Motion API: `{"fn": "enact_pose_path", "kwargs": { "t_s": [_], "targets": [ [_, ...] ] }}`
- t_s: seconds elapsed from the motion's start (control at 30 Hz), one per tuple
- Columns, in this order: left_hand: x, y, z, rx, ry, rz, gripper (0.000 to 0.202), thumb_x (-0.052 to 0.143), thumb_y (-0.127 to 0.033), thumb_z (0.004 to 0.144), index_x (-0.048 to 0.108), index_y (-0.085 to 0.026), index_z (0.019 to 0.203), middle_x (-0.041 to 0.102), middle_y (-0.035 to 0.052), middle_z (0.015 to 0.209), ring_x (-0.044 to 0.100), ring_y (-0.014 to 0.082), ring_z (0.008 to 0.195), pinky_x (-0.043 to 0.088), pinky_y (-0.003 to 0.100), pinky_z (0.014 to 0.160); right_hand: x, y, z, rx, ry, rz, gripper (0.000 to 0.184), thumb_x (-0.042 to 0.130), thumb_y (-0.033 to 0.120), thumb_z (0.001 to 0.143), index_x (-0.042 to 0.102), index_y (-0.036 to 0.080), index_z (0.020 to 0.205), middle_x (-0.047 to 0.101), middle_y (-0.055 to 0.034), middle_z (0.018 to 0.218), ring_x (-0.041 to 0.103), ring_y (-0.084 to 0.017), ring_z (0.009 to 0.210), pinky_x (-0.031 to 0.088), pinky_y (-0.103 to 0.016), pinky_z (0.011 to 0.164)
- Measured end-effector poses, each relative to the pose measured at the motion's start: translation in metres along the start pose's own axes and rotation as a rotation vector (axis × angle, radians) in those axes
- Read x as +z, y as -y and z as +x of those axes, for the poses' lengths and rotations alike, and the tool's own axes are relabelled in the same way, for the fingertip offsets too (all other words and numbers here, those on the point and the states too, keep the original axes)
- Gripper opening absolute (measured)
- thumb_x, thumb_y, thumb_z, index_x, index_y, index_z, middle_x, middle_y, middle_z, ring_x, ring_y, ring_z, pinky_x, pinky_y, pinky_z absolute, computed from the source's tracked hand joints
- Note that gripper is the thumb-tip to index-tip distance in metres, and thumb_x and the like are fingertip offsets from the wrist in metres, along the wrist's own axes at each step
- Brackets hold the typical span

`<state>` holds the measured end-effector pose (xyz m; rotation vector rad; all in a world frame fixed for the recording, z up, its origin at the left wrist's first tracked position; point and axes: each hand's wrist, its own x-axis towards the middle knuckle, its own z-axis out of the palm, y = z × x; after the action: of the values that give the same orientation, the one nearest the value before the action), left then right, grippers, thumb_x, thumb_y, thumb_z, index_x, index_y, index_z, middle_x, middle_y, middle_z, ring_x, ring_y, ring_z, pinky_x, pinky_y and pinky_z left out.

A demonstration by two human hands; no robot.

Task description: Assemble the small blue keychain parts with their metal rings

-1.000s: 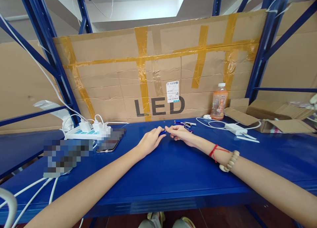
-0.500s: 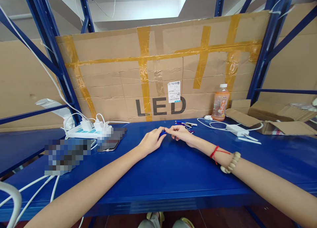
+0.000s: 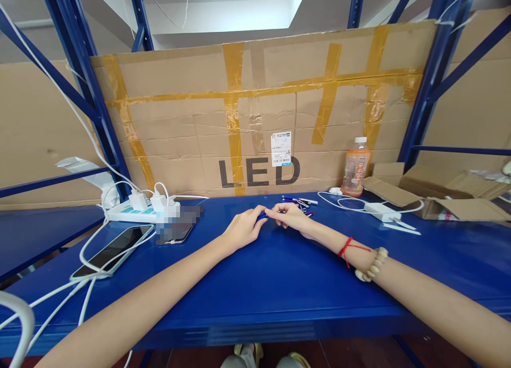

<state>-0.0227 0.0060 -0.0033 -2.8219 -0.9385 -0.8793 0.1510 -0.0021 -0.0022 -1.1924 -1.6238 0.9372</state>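
Observation:
Above the middle of the blue table [image 3: 287,283], my left hand [image 3: 243,229] pinches a short, slender blue piece [image 3: 262,216] that looks like part of a pen. Most of that piece is hidden by the fingers. My right hand [image 3: 290,217] has thumb and forefinger pressed together at its end, meeting the left fingertips; whatever they grip is too small to make out. Just behind my right hand lies a small heap of pens and pen parts [image 3: 301,200] in blue, white and dark colours, partly covered by that hand.
On the left are a power strip [image 3: 133,212] with plugged-in chargers, a phone [image 3: 120,251] under white cables, and another partly blurred phone [image 3: 181,232]. Back right stand a drink bottle [image 3: 355,168], a white adapter with cable [image 3: 382,212] and an open carton [image 3: 459,204]. Cardboard [image 3: 179,139] walls the back.
Both hands stay nearly still, fingertips together around the blue piece. The camera view has shifted very slightly.

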Motion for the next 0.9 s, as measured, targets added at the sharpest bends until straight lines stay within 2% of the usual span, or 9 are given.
{"fn": "enact_pose_path", "kwargs": {
  "t_s": [0.43, 0.67, 0.9],
  "targets": [
    [0.0003, -0.0002, 0.0002, -0.054, 0.026, 0.06, 0.023, 0.035, -0.032, 0.085, 0.043, -0.024, 0.106, 0.062, 0.0007, 0.095, 0.06, 0.0177, 0.085, 0.046, 0.026, 0.065, -0.0007, -0.0005, -0.0004, -0.015, 0.003, -0.052, 0.039, 0.065, 0.051, 0.06, 0.052, 0.014, 0.06, 0.045, 0.0044, 0.045, 0.035, -0.003, 0.04, 0.027, -0.015, 0.039],
    [0.0008, -0.0024, 0.001, -0.088, 0.022, 0.033, 0.023, 0.037, -0.03, 0.084, 0.045, -0.024, 0.104, 0.064, 0.0002, 0.086, 0.061, 0.0168, 0.075, 0.045, 0.024, 0.059, 0.0001, -0.0035, 0.0013, -0.044, -0.026, -0.084, 0.039, 0.063, 0.053, 0.06, 0.054, 0.014, 0.062, 0.046, 0.0035, 0.045, 0.038, -0.004, 0.041, 0.029, -0.016, 0.039],
    [-0.0006, -0.004, 0.0021, -0.174, -0.004, 0.061, 0.023, 0.037, -0.031, 0.085, 0.045, -0.024, 0.105, 0.064, 0.001, 0.089, 0.061, 0.0192, 0.082, 0.046, 0.027, 0.063, 0.001, -0.0019, -0.0002, -0.067, -0.027, -0.07, 0.04, 0.057, 0.054, 0.067, 0.058, 0.014, 0.068, 0.046, 0.0033, 0.045, 0.037, -0.004, 0.04, 0.03, -0.016, 0.038]
  ]
}}
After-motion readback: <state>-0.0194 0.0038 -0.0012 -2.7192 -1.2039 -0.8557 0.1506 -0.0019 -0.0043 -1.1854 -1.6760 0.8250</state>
